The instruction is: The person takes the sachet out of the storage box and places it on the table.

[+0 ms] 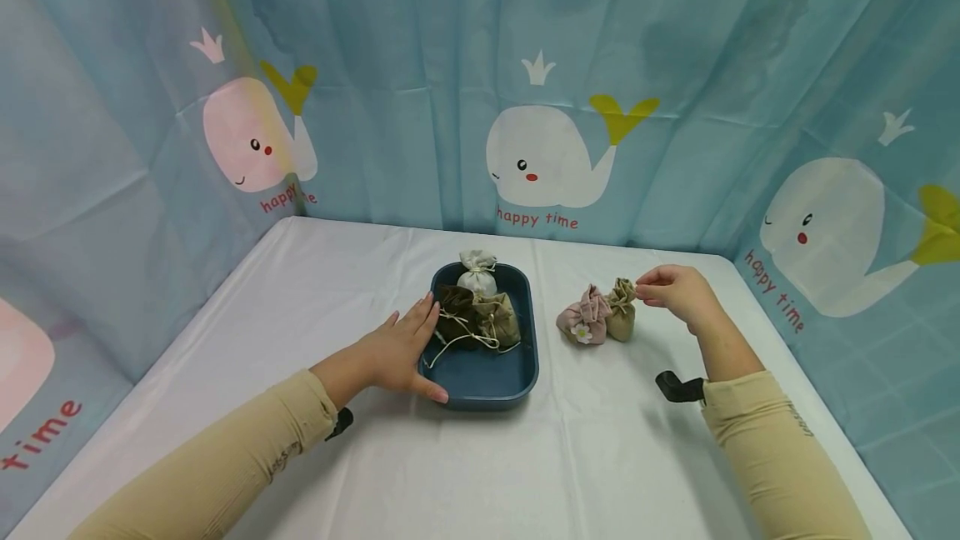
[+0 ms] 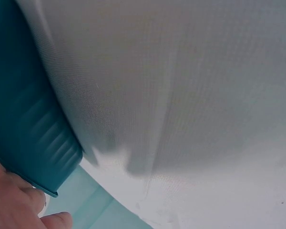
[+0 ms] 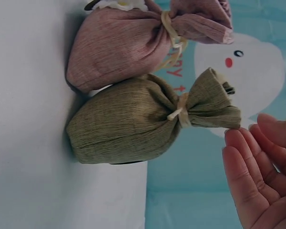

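Note:
My left hand (image 1: 400, 350) rests on the left rim of a dark blue rectangular tray (image 1: 480, 401), fingers stretched along the side and thumb at the near corner. Inside the tray lie a white drawstring pouch (image 1: 477, 277), a dark brown pouch (image 1: 454, 311) and an olive pouch (image 1: 497, 319). To the tray's right stand a pink pouch (image 1: 585, 319) with a white flower and another olive pouch (image 3: 126, 124), side by side. My right hand (image 1: 681, 297) is beside this olive pouch, loosely bent fingertips right at its gathered top, not gripping it.
A white cloth (image 1: 480, 473) covers the table. Behind it and along both sides hangs a blue curtain (image 1: 420, 65) printed with whales. A black wrist mount (image 1: 679, 387) juts out from the right sleeve above the table.

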Demonstrator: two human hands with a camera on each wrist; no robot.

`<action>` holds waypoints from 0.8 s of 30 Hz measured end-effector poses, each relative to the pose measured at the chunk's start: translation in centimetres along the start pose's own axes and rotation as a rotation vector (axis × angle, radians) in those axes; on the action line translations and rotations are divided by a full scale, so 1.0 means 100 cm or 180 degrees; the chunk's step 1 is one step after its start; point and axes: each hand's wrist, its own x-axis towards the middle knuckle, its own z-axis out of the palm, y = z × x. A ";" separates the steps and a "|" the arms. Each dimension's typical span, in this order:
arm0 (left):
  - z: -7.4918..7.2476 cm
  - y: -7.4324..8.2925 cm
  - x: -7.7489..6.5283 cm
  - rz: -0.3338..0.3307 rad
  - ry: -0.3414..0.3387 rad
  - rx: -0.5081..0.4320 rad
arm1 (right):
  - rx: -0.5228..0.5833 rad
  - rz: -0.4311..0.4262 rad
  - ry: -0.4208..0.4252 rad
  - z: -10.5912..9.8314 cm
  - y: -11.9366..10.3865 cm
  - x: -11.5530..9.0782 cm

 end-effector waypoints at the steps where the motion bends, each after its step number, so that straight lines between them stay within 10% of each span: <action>1: 0.000 0.000 0.000 0.0000 0.0005 -0.0004 | 0.0010 -0.0007 0.0002 -0.001 -0.001 0.000; 24: 0.001 0.000 -0.001 -0.0003 0.0040 -0.0055 | 0.0140 -0.0332 -0.0021 0.005 -0.037 -0.003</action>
